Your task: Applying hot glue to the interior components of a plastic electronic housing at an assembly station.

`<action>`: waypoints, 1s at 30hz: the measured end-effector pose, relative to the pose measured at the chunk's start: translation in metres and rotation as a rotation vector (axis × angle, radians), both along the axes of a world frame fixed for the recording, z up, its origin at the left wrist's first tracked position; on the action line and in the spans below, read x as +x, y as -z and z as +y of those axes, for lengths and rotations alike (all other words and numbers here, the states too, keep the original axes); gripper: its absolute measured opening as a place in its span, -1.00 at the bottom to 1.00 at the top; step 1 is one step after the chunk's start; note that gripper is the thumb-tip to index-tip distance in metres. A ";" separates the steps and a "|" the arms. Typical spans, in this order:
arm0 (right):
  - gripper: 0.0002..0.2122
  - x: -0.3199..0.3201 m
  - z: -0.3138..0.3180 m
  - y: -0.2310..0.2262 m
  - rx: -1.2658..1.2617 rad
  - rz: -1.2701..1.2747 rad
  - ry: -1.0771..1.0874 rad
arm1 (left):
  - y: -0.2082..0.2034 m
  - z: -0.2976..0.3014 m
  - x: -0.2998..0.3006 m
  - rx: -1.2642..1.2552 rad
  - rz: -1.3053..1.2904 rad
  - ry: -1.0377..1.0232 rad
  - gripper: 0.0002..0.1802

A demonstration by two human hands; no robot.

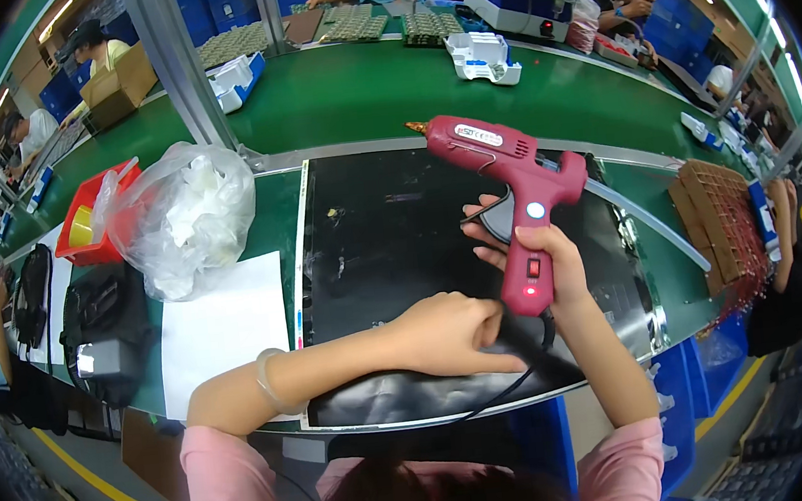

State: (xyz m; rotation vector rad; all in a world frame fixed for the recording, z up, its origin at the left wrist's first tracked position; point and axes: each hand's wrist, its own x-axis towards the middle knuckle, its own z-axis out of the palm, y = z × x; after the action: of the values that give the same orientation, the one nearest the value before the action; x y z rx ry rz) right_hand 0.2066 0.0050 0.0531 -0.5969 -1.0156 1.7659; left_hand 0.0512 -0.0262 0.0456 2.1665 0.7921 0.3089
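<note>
My right hand grips the handle of a red glue gun, held above a black mat with its brass nozzle pointing left and away. A clear glue stick pokes out of the gun's back toward the right. My left hand reaches across and closes on the black power cord just below the gun's handle. A pale bangle sits on my left wrist.
A white sheet lies left of the mat. Behind it stand a clear plastic bag and a red bin. A brown tray of parts sits at right. Other people work around the green bench.
</note>
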 end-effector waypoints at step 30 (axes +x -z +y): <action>-0.53 0.013 0.048 0.041 0.016 -1.039 0.188 | 0.036 0.052 0.006 0.064 -0.041 -0.343 -0.51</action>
State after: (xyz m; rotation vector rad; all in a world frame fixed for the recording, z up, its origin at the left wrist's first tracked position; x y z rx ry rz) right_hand 0.2198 0.0530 0.0123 -1.6233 -1.5710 1.2294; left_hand 0.0575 0.0255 0.0095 2.0702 1.1448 0.5569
